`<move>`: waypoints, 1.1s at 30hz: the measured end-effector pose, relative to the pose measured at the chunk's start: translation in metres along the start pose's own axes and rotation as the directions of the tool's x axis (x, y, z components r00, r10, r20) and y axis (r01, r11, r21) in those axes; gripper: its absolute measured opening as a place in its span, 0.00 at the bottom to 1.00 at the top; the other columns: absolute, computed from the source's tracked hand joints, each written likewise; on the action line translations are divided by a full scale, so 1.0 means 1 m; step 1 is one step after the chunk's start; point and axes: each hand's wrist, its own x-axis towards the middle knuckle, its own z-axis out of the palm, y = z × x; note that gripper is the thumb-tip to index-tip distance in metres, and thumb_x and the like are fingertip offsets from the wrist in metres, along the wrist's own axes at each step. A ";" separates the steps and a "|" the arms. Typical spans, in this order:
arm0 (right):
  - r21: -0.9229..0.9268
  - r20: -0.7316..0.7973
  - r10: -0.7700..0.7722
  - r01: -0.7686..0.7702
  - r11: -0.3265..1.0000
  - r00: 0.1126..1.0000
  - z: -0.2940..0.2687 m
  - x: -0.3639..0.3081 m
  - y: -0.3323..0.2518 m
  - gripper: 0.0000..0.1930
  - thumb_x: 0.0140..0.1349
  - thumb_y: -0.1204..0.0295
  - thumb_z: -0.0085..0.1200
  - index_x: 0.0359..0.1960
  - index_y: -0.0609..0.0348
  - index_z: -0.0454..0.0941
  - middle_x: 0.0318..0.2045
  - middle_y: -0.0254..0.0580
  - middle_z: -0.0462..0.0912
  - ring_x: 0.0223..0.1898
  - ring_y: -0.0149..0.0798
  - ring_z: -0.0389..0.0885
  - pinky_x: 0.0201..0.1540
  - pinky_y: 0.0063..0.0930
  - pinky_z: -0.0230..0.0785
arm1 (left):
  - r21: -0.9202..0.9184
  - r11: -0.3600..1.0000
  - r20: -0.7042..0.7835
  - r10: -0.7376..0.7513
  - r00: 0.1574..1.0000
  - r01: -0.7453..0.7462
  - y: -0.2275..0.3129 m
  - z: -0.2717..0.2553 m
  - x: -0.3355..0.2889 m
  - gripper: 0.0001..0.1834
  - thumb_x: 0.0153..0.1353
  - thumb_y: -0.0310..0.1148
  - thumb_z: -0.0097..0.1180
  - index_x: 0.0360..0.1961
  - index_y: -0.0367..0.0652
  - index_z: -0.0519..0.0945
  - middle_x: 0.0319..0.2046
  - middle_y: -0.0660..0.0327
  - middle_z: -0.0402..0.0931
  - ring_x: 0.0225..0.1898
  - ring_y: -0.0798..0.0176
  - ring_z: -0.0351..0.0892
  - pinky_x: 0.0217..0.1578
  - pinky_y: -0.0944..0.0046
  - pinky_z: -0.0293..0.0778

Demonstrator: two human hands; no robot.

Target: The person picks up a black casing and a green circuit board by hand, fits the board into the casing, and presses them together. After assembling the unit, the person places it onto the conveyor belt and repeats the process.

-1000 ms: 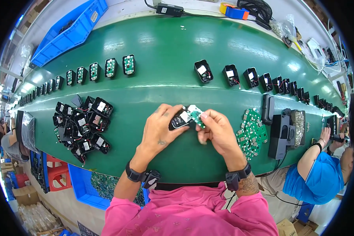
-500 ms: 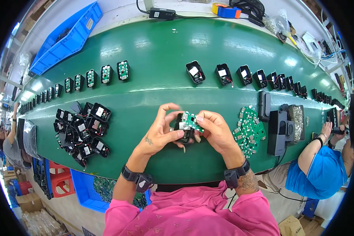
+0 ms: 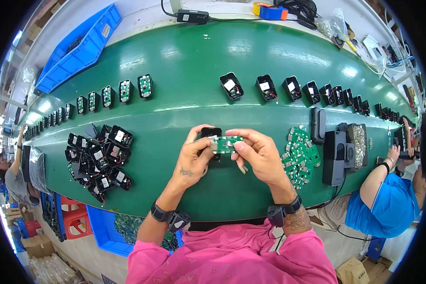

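A green circuit board (image 3: 226, 144) spans the gap between my two hands, its long side running left to right. My right hand (image 3: 260, 154) pinches its right end between thumb and fingers. The thumb and fingertips of my left hand (image 3: 191, 158) close on its left end. Behind the board is a black plastic case (image 3: 211, 132), which the left fingers wrap around; the board and hand hide most of it. Right of my hands lies a heap of green circuit boards (image 3: 300, 158). On the left sits a pile of black cases (image 3: 99, 158) with white-labelled parts inside.
Cases with boards in them (image 3: 145, 86) line the back left; cases showing white parts and wires (image 3: 231, 86) line the back right. A black device (image 3: 334, 158) stands beside a box of small metal parts (image 3: 359, 146). Co-workers sit at both sides, one in a blue shirt (image 3: 383, 206).
The circuit board has turned from tilted to nearly level. My left hand has closed in on its left end, and the black case now shows mostly behind it.
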 end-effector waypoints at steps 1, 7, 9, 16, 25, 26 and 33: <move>-0.067 -0.013 -0.016 0.015 0.998 1.000 0.001 0.000 0.001 0.17 0.71 0.75 0.50 0.59 0.68 0.73 0.30 0.38 0.82 0.26 0.24 0.78 0.24 0.17 0.71 | -0.001 1.000 0.004 -0.002 1.000 0.002 -0.001 0.002 0.000 0.07 0.65 0.25 0.56 0.42 0.37 0.84 0.56 0.57 0.68 0.37 0.66 0.82 0.27 0.72 0.75; -0.224 -0.061 -0.046 0.031 0.974 0.997 0.006 0.001 0.003 0.13 0.70 0.75 0.52 0.54 0.67 0.73 0.27 0.36 0.81 0.24 0.22 0.75 0.24 0.16 0.68 | 0.154 0.979 -0.001 0.133 0.991 -0.132 -0.003 0.004 0.000 0.08 0.63 0.21 0.56 0.41 0.38 0.84 0.58 0.64 0.67 0.24 0.81 0.69 0.22 0.76 0.65; -0.303 -0.067 -0.050 0.027 0.952 0.996 0.005 0.001 0.005 0.12 0.70 0.75 0.52 0.52 0.66 0.72 0.26 0.35 0.80 0.23 0.21 0.75 0.23 0.15 0.67 | 0.144 0.983 0.035 0.111 0.993 -0.115 -0.004 0.001 0.000 0.15 0.62 0.19 0.56 0.50 0.38 0.81 0.59 0.63 0.66 0.34 0.76 0.76 0.30 0.75 0.73; -0.477 -0.148 -0.079 -0.001 0.879 0.986 0.005 0.002 0.009 0.13 0.68 0.74 0.55 0.50 0.64 0.71 0.27 0.37 0.80 0.25 0.24 0.77 0.24 0.19 0.67 | -0.435 0.900 0.066 0.009 0.998 0.021 0.011 0.010 -0.002 0.33 0.58 0.17 0.57 0.66 0.37 0.64 0.60 0.57 0.65 0.61 0.61 0.70 0.58 0.63 0.74; -0.707 -0.034 -0.494 0.329 0.626 0.869 0.007 0.005 0.013 0.09 0.58 0.75 0.63 0.41 0.54 0.87 0.56 0.46 0.74 0.57 0.41 0.73 0.55 0.36 0.69 | -0.387 0.918 0.104 -0.048 0.993 0.085 0.008 0.012 -0.002 0.32 0.60 0.17 0.54 0.67 0.37 0.64 0.58 0.56 0.68 0.53 0.66 0.74 0.54 0.65 0.75; -0.647 -0.041 -0.451 0.321 0.692 0.891 0.009 0.004 0.013 0.08 0.58 0.74 0.64 0.40 0.53 0.88 0.55 0.46 0.75 0.59 0.42 0.71 0.60 0.39 0.66 | -0.387 0.916 0.120 -0.068 0.990 0.110 0.008 0.013 -0.003 0.32 0.60 0.18 0.55 0.67 0.38 0.64 0.57 0.56 0.69 0.54 0.66 0.74 0.55 0.64 0.75; -0.649 -0.010 -0.412 0.308 0.696 0.911 0.006 0.005 0.018 0.08 0.59 0.74 0.63 0.40 0.55 0.88 0.57 0.46 0.74 0.60 0.43 0.69 0.62 0.40 0.63 | -0.428 0.892 0.164 -0.085 0.983 0.149 0.011 0.020 -0.004 0.31 0.65 0.27 0.60 0.67 0.39 0.65 0.53 0.57 0.74 0.51 0.69 0.76 0.48 0.68 0.79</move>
